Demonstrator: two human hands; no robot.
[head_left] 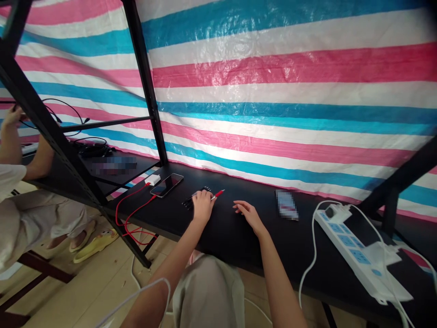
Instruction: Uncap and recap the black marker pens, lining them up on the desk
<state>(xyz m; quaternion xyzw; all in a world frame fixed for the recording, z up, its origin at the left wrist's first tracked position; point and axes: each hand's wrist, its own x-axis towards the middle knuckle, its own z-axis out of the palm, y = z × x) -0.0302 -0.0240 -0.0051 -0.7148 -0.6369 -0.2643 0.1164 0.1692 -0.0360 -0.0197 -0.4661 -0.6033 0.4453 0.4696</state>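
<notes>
- A striped plastic sheet (273, 105) hangs behind a black tabletop (235, 241), framed by dark metal posts.
- A small bunch of black pens (187, 202) lies on the tabletop, partly under the left hand (203, 207), with a red pen (219, 194) jutting out at its thumb side.
- The left fingers curl down over the bunch; their undersides are hidden, so I cannot tell how firmly they close or on which pens.
- The right hand (249, 215) hovers at or just above the tabletop, fingers loosely bent and parted from the thumb, holding nothing visible.
- The pens should be light and stiff, with smooth, slim barrels apt to roll or slide apart.
- The red pen offers its best hold mid-barrel, between thumb and forefinger, away from the narrow tip; the bunch wants a grip around its middle.
- A smartphone (167, 186) with a red cable (127, 222) lies left of the pens; a white power strip (355, 257) sits well to the right.
</notes>
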